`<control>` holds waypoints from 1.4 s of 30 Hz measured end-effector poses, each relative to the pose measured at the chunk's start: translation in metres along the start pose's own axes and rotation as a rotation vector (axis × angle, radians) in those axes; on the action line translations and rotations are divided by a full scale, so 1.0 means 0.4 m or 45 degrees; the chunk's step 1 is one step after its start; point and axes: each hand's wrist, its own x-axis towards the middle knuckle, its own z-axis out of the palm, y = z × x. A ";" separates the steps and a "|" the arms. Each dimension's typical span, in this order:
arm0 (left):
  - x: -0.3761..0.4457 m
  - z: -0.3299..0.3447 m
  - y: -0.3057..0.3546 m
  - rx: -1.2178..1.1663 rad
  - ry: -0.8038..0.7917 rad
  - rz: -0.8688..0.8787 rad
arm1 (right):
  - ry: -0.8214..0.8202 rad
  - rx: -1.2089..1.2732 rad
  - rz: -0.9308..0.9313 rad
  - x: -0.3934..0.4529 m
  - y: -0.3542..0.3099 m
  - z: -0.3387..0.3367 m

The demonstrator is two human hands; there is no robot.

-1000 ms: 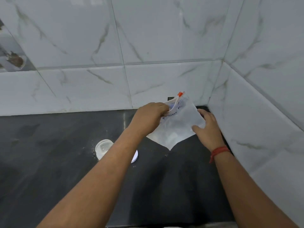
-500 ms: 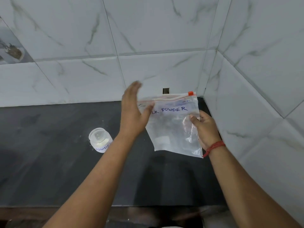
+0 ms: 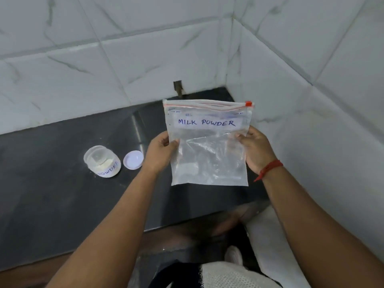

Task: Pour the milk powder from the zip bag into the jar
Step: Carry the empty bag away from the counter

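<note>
both edges of the clear zip bag (image 3: 208, 150) are being pinched upright, by the left hand (image 3: 161, 151) and right hand (image 3: 256, 149), above the dark counter (image 3: 52, 204); the open jar (image 3: 102, 161) is being left beside its lid (image 3: 133, 159)

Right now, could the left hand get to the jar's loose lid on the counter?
Probably yes: the lid lies uncovered on the counter just beside the left hand, but that hand grips the zip bag and must let go first.
</note>
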 end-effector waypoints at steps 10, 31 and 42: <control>-0.090 0.071 -0.064 -0.254 -0.340 -0.137 | 0.524 -0.247 0.036 -0.381 0.065 -0.081; -0.521 0.463 -0.169 -0.124 -1.001 -0.686 | 1.265 0.252 0.283 -1.090 0.288 -0.289; -0.813 0.749 -0.210 0.204 -1.250 -0.520 | 1.708 0.333 0.287 -1.459 0.332 -0.375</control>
